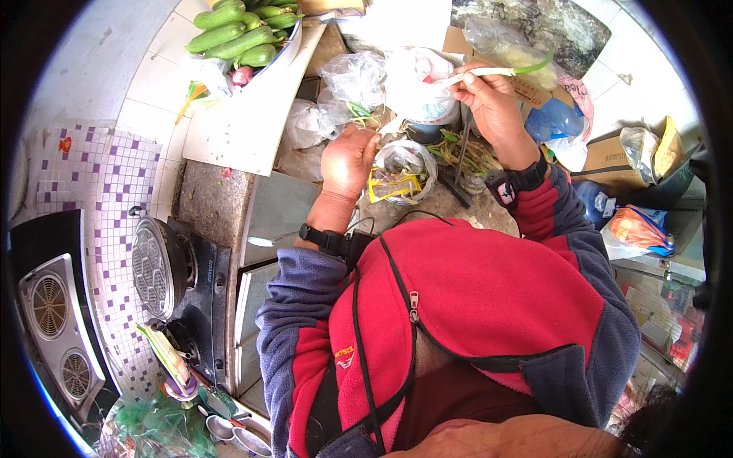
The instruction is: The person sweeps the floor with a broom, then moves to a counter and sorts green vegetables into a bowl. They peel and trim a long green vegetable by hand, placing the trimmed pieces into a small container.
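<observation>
My right hand (487, 106) pinches a spring onion (497, 71) by its white stalk; the green end points to the right. Lower and to the left, my left hand (349, 160) has its fingers curled around a pale strip of spring onion (392, 125), with green leaf bits beyond the knuckles. Between and below the hands stands a bin lined with a plastic bag (429, 166); scraps and a yellow-edged packet (395, 188) lie in it. Beside the bin is a heap of spring onion leaves and trimmings (467, 151).
A dark-handled tool (456, 190) leans by the heap. Behind the bin stands a tub (432, 117) topped by a white bag. To the left are a basin of green squash (240, 43), a white board (229, 134) and a gas stove (206, 297) with a lidded pan (157, 269).
</observation>
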Demonstrator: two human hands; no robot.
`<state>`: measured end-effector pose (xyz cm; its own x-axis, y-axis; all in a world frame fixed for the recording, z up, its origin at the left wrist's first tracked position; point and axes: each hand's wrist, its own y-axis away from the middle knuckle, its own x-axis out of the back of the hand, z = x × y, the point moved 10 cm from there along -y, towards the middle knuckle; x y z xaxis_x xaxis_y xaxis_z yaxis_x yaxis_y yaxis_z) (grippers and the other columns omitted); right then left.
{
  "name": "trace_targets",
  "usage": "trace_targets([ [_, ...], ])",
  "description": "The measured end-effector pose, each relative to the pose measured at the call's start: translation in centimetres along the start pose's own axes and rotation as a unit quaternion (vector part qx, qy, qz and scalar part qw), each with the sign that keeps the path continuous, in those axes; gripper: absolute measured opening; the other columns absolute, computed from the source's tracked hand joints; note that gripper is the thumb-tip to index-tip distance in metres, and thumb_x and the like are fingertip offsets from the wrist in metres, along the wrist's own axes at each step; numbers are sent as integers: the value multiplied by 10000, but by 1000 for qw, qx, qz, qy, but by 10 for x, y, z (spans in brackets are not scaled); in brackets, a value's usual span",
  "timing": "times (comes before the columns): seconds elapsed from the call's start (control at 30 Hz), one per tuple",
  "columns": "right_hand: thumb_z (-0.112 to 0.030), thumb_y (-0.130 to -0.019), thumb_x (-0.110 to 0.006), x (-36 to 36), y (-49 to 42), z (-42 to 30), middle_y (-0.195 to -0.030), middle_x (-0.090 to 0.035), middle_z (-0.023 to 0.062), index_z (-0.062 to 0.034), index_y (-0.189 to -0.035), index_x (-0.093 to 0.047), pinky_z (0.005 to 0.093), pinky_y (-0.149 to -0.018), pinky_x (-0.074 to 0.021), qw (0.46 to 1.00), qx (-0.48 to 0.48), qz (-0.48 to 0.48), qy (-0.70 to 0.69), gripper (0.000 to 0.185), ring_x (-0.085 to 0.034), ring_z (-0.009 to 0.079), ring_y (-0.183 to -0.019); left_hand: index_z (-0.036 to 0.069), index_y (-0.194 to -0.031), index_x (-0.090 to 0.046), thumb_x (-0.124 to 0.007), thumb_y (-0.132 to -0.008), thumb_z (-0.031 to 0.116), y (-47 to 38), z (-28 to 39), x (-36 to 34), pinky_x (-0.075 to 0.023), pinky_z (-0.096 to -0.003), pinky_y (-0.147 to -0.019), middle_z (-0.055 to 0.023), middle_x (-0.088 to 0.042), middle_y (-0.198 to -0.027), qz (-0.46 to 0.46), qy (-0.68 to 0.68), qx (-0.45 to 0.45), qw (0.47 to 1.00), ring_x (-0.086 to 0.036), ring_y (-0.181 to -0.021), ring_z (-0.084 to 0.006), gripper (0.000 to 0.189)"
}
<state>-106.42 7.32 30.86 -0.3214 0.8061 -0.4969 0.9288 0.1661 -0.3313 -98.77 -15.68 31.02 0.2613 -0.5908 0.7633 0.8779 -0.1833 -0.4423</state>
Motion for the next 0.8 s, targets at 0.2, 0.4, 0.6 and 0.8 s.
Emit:
trace_targets([
  [0.2,-108,-939,-574,-6,6,6,-1050,-660,94,-18,-1070,-624,289,-798,-508,1000,-9,-20,16,166,-633,170,-936,99,-891,-673,-628,-857,245,14,-49,-25,-493,-430,-709,-118,-649,-881,-90,-10,138,986,-609,-805,-346,156],
  [0.4,-156,-952,-566,-35,18,21,-1022,-653,80,-8,-1065,-616,282,-808,-510,996,-51,-49,56,193,-622,148,-915,62,-980,-632,-772,-721,212,-6,13,32,-478,-413,-864,-131,-626,-1079,108,11,-5,994,-590,-979,-343,331],
  [0.6,-174,-952,-576,-75,33,34,-983,-644,73,5,-1048,-615,275,-757,-547,989,-99,-109,16,207,-647,158,-884,88,-942,-588,-834,-631,118,-16,68,36,-507,-356,-763,-73,-645,-909,98,90,-74,988,-622,-849,-257,397],
  [0.8,-137,-934,-602,-84,38,37,-972,-650,75,7,-1024,-636,254,-719,-557,989,-102,-109,10,173,-655,145,-863,88,-749,-606,-796,-624,58,-13,63,40,-494,-353,-703,-58,-644,-786,134,188,-72,970,-631,-765,-258,230],
])
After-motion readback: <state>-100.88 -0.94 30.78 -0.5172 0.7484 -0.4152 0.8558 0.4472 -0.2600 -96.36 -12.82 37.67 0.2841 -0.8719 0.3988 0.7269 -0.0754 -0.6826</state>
